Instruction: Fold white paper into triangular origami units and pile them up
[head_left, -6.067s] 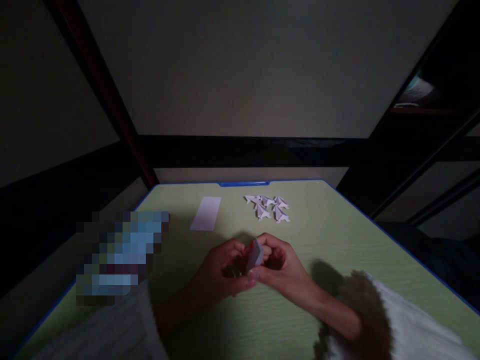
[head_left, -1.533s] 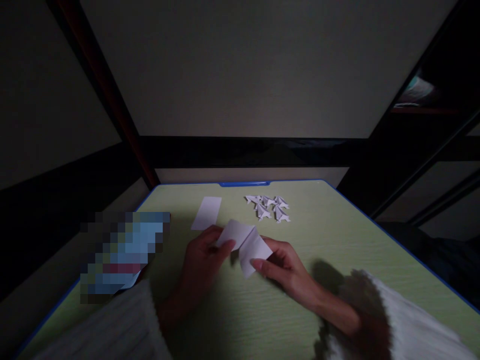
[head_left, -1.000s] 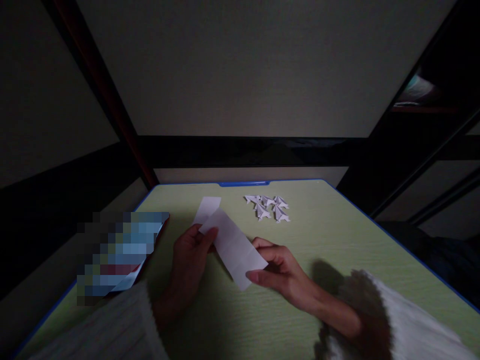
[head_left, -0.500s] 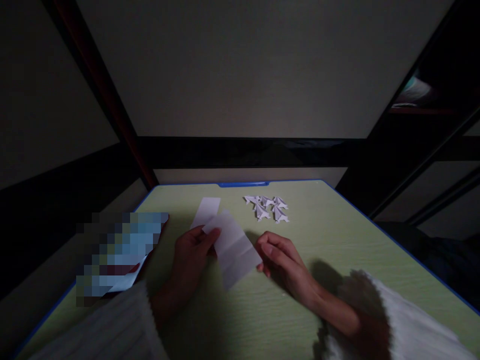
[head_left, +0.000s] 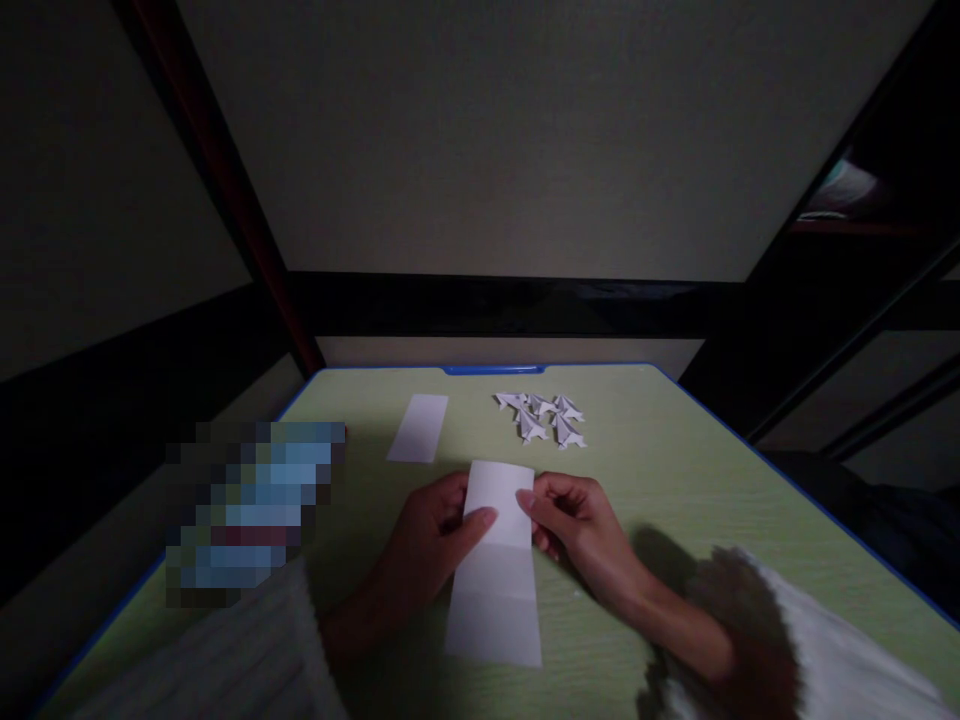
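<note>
A white paper strip (head_left: 496, 580) with crosswise creases is held above the table, its long side running toward me. My left hand (head_left: 442, 530) is closed on its left edge, thumb on top. On the opposite edge, my right hand (head_left: 574, 515) pinches the paper between thumb and fingers. Beyond my left hand, a second white paper strip (head_left: 420, 428) lies flat. Several small folded white paper figures (head_left: 538, 418) sit in a cluster past my right hand.
The pale green table (head_left: 675, 460) has a blue rim and a blue handle piece (head_left: 493, 370) at its far edge. A pixelated flat object (head_left: 259, 510) lies at the left. A panelled wall (head_left: 487, 150) rises right behind the table.
The held paper has turned from a slant to lie lengthwise toward me. My right hand has taken hold of its right edge. My left hand has shifted right.
</note>
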